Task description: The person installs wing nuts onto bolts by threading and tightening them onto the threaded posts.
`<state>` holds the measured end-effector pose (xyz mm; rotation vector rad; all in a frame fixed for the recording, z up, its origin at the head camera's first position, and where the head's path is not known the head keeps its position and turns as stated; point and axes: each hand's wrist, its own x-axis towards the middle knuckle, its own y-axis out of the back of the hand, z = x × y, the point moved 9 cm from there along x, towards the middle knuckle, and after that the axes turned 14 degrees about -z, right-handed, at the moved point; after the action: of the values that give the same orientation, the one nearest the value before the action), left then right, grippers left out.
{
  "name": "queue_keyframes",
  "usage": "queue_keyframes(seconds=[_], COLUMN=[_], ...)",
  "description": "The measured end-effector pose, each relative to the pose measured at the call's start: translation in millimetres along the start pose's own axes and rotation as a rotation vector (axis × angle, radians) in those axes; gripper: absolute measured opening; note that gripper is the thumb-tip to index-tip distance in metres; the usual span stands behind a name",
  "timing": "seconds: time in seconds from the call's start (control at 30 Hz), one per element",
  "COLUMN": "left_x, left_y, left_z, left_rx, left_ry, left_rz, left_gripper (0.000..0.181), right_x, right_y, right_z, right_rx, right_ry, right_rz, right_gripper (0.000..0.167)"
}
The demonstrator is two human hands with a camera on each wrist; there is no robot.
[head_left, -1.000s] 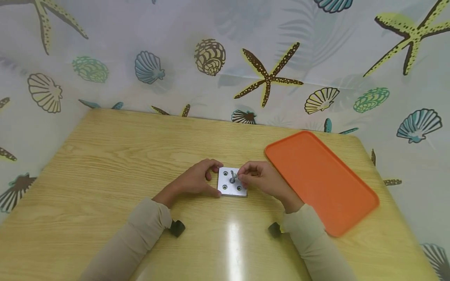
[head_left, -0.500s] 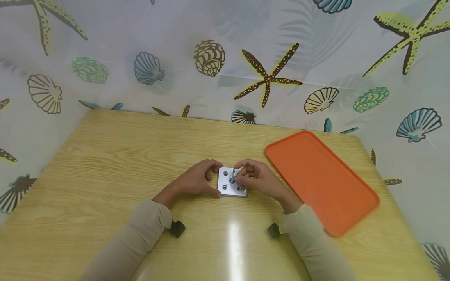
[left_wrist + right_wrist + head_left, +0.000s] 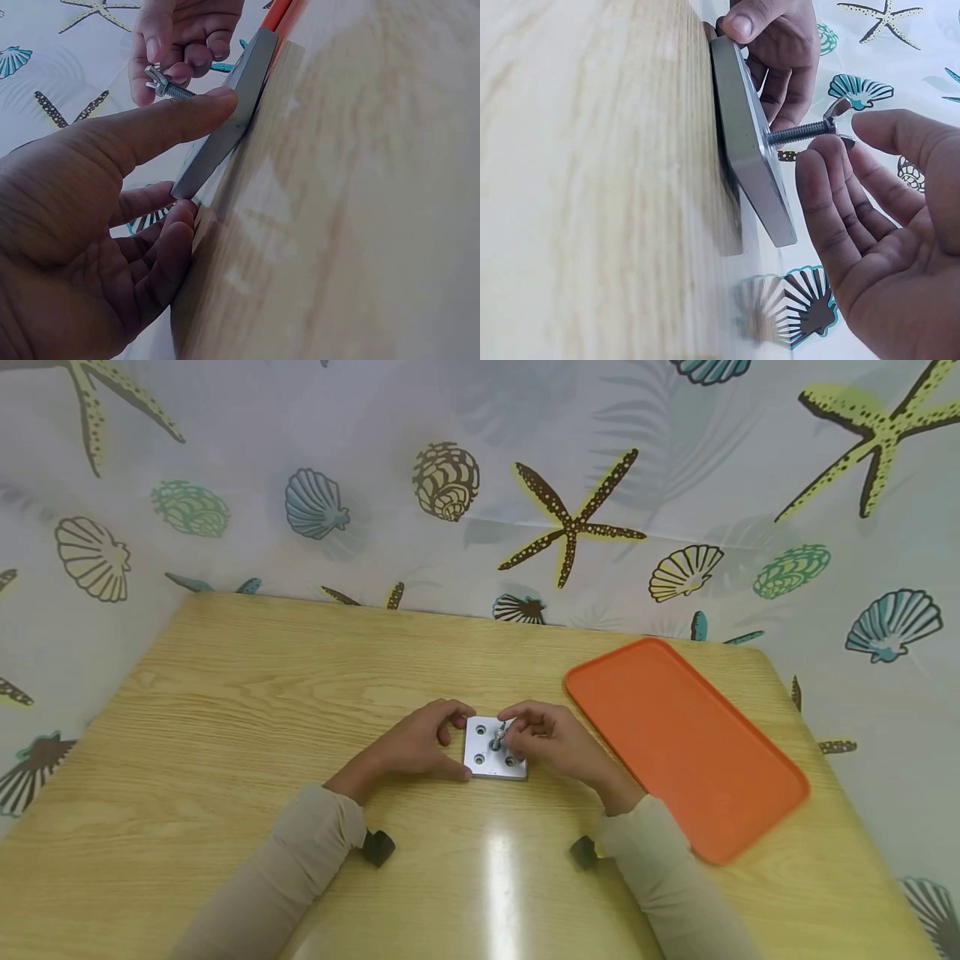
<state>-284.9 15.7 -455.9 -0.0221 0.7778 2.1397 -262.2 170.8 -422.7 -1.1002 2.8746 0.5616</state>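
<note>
Metal plate [image 3: 492, 767]: square-ish, silver, thick-edged, shiny top. Three round holes visible near its corners; far right corner hidden behind right-hand fingers. Wing screw [image 3: 799, 133] sticks up from the plate's middle: grey metal, threaded shank, two wings on top, good length of thread exposed above the plate.

Around: wooden table [image 3: 300, 693] under everything, light grain, glare streak on the near side of both hands. Orange tray [image 3: 690, 752], rimmed, to the right of the right hand, angled; right sleeve [image 3: 652, 843] overlaps its near left edge in head view. Left sleeve [image 3: 307, 835] behind left hand, same beige. Small dark block at the inner side of each cuff. Patterned cloth [image 3: 360, 560] with shells and starfish beyond the hands, past the table's far edge. Only the right-hand fingers get in the way of the plate top.

Plate sits on the table between the hands. Left hand [image 3: 420, 741] grips its left side, thumb on near edge, fingers bent at the far edge. Right hand [image 3: 558, 742] over plate's right part, fingers curled loosely round the screw's wings, thumb close by; thumb contact can't tell.
</note>
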Motion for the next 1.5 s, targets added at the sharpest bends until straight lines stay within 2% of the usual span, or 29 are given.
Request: queue_keyframes(seconds=[0.3,0.6,0.9,1.07,1.3,1.5], left_x=[-0.2,0.0,0.0,0.1,-0.4,-0.9], left_y=[-0.4,-0.4,0.0,-0.1,-0.4,-0.6], left_z=[-0.5,-0.3,0.5,0.2,-0.5,-0.3], left_rx=[-0.003,-0.007,0.004,0.003,0.004,0.006], left_ry=[0.005,-0.001,0.001,0.001,-0.005,-0.007], left_rz=[-0.005,-0.006,-0.006,-0.008,-0.005,-0.002], left_gripper=[0.085,0.085,0.085,0.085,0.085,0.085], right_x=[-2.6,-4.9,-4.4,-2.8,0.5,0.7], right_y=[4,8,7,5,0,-4], right_z=[-1,-3,-4,-3,-1,-2], right_rx=[0.003,-0.038,-0.043,-0.033,-0.008,-0.042], right_ry=[-0.005,-0.015,-0.019,-0.010,0.023,0.038], right_rz=[0.029,0.062,0.056,0.038,0.001,-0.004], right_gripper=[0.019,0.016,0.011,0.016,0.037,0.037])
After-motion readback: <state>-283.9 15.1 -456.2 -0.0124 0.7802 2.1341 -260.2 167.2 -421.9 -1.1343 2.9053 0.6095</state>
